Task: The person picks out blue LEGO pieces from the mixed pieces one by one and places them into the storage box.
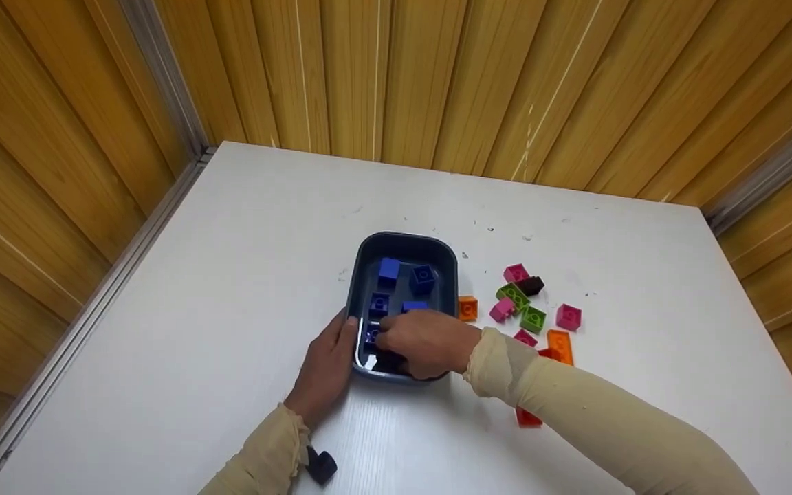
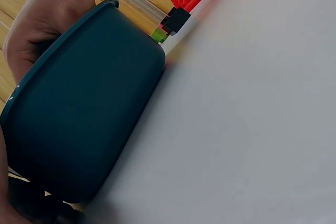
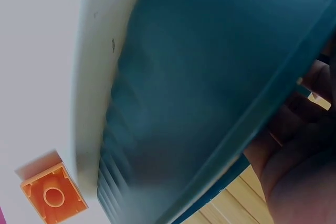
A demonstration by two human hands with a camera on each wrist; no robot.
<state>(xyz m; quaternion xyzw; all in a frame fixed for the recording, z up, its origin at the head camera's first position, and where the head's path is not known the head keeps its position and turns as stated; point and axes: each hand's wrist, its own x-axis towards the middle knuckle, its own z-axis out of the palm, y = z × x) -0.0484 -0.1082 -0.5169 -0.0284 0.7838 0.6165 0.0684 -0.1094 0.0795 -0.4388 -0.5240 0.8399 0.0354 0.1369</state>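
Note:
A dark blue-green tray (image 1: 404, 239) with raised walls stands on the white table. My left hand (image 1: 326, 364) grips its near left side, thumb at the rim and the other fingers along the outer wall. Over the near right wall reaches my right hand (image 1: 427, 344), its fingers curled down inside. The fingertips pinch a small blue toy brick (image 1: 372, 335) low in the tray; the palm covers part of the tray floor. Farther up inside lie several more blue bricks (image 1: 388, 269), spaced apart. The tray's outer wall (image 2: 89, 93) fills much of the left wrist view.
Right of the tray lie scattered bricks: an orange brick (image 1: 467, 309) close by its wall, green bricks (image 1: 513, 297), pink bricks (image 1: 569, 317), a dark brown brick (image 1: 531, 285) and red bricks (image 1: 528, 417), some partly behind the right sleeve. Wood-patterned walls (image 1: 410, 82) border the table.

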